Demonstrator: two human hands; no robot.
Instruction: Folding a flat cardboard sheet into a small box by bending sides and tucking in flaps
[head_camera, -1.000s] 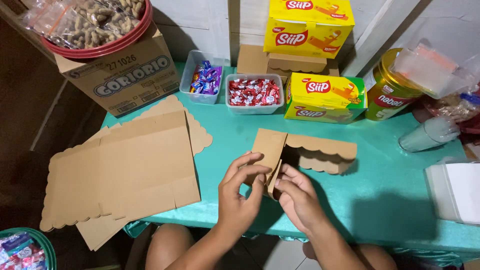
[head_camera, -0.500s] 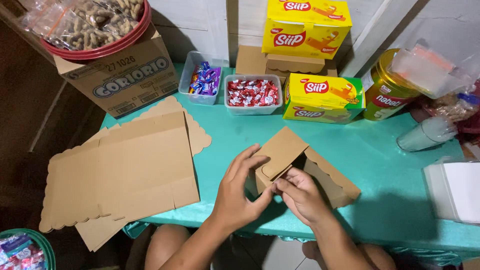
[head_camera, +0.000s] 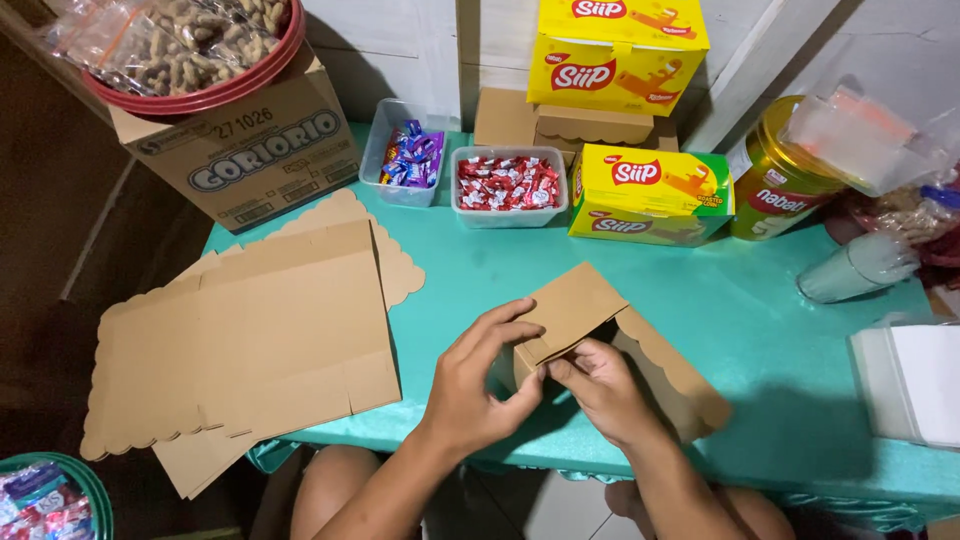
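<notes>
A green-rimmed tub of wrapped sweets (head_camera: 45, 497) shows at the far left, below and well left of the teal table (head_camera: 780, 330). A stack of flat cardboard blanks (head_camera: 250, 345) with scalloped edges lies on the table's left end and overhangs its front edge. Behind the stack stands a brown carton (head_camera: 245, 150) carrying a red basin of bagged peanuts (head_camera: 190, 45).

Near the table's front edge, about mid-width, sits the half-folded cardboard box (head_camera: 620, 345): plain brown, one flap lifted and tilted, a long scalloped side panel running off to the right toward the front edge. The left hand (head_camera: 480, 385) is curled round the box's left corner, thumb below and fingers spread over the lifted flap. The right hand (head_camera: 600, 390) pinches the flap's lower edge between thumb and forefinger, touching the left hand's thumb.

Toward the table's back edge, a clear tub of purple sweets (head_camera: 405, 155) stands beside a clear tub of red sweets (head_camera: 508, 185). Right of them lie a yellow snack box (head_camera: 650, 195) and, stacked higher, another yellow box (head_camera: 615, 50). Farther right stand a gold tin (head_camera: 775, 175), a toppled stack of clear cups (head_camera: 855, 270), and a white container (head_camera: 915, 385) at the table's right end.
</notes>
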